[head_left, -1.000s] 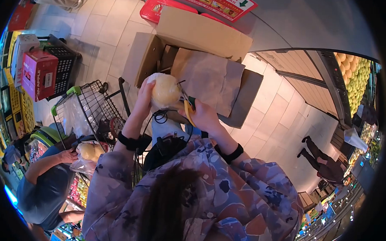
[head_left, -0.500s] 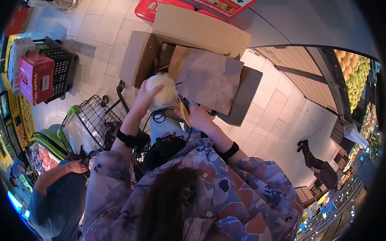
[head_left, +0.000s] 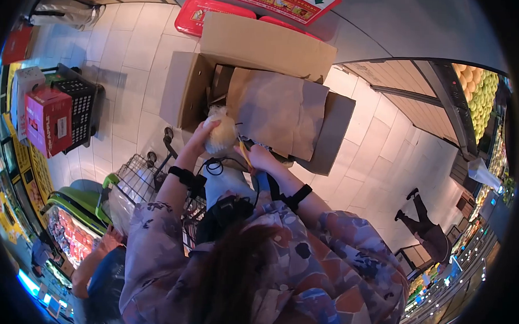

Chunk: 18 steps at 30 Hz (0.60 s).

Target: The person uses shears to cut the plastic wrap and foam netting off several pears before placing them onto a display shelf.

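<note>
My left hand is closed around the left side of a cream-white, rounded thing with a ridged surface, its top narrowing to a pale, ragged tip. It is held over the near left edge of an open cardboard box. Just right of it, my right hand is wrapped round a slim yellow-handled tool, whose dark front end points up beside the white thing. Its exact kind is hidden by the fingers. A brown paper sheet lies across the box's contents.
Behind the box sit red plastic containers below a sign. A wire shopping cart stands at my left, near another person. Farther left is a black basket with a red carton. Someone walks at the right.
The white thing has turned in my left hand, now showing its narrow tip upward. Both hands stay close together. The person at left has shifted lower in view, and the walker's legs have parted.
</note>
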Tool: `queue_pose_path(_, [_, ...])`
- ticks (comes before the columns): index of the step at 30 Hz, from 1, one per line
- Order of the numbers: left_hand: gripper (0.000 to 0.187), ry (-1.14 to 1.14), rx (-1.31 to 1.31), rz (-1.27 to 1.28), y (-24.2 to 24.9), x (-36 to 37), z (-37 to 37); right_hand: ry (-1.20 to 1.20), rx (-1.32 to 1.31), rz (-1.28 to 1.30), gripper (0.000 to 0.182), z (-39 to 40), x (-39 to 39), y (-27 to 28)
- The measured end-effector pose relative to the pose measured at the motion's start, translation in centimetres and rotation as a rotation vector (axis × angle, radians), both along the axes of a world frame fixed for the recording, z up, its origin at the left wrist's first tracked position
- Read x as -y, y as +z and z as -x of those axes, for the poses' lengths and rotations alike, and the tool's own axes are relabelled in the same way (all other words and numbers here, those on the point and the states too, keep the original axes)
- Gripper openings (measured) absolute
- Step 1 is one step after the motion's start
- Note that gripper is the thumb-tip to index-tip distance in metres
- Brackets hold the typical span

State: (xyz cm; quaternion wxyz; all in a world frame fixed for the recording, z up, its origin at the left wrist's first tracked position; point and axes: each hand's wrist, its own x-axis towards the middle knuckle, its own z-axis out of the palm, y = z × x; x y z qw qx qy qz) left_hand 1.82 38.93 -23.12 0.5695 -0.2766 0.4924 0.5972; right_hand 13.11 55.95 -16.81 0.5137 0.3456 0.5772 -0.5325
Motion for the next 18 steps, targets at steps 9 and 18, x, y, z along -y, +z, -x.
queue_pose_path(9, [0.049,0.086,0.132,-0.151,-4.5,2.1,-1.7,-0.183,-0.013,0.011,0.059,-3.3,-0.4,-5.7])
queue_pose_path(18, [0.058,0.477,-0.015,-0.211,-0.8,9.1,-4.6,-0.014,-0.283,-1.183,0.059,-11.1,-10.9,1.0])
